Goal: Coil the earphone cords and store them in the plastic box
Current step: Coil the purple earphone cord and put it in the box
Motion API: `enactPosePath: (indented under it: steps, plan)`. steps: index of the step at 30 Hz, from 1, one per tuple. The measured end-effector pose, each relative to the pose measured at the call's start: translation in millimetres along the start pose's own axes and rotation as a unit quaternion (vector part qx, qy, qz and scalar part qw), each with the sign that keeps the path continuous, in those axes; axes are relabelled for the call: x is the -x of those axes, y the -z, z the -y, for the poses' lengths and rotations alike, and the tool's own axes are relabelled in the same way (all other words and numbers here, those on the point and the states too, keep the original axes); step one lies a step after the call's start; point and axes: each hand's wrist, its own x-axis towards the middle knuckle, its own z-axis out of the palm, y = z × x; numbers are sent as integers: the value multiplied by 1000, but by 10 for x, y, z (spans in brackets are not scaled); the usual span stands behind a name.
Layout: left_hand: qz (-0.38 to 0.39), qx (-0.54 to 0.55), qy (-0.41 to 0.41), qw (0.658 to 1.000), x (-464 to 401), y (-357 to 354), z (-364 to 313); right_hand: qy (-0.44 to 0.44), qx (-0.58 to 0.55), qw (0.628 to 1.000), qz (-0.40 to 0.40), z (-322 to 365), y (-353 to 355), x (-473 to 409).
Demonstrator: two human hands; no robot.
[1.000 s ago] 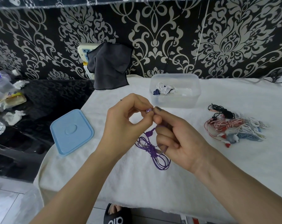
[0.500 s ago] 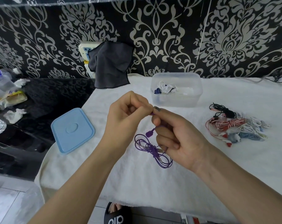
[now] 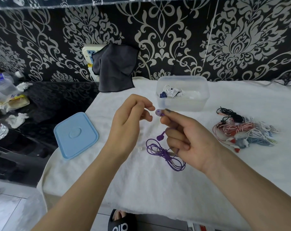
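The right hand (image 3: 189,135) is pinching one bud of the purple earphones (image 3: 164,151), whose cord is trailing onto the counter (image 3: 158,189), likely anchoring it for coiling. The left hand (image 3: 129,124) is hovering, fingers loosely curled, holding nothing. The plastic box (image 3: 183,95) is waiting open at the far side.

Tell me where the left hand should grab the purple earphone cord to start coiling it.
Pinch the purple cord just below the earbud that the right hand holds up, coming in from the left with the left hand. That stretch hangs free of the table; the rest lies tangled on the cloth, where a grip would likely drag the whole knot.
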Motion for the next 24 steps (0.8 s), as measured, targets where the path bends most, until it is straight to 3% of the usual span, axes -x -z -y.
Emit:
enactPosePath:
  steps: [2,6,8,14,19,24]
  plan:
    - [36,-3,37,999,-18,45,42,8,-4,1000,0,14,25,-17]
    - [197,-16,124,972,-3,37,130,25,-13,1000,4,20,52,-47]
    - [229,-22,125,965,16,11,130,35,-11,999,7,22,56,-60]
    - [183,-54,92,977,-14,41,138,90,-5,995,-38,9,101,-120]
    - [117,-14,128,985,-62,52,159,152,180,966,-107,-81,125,-174]
    - [58,15,177,982,-115,64,188,189,361,908,-94,-149,144,-175]
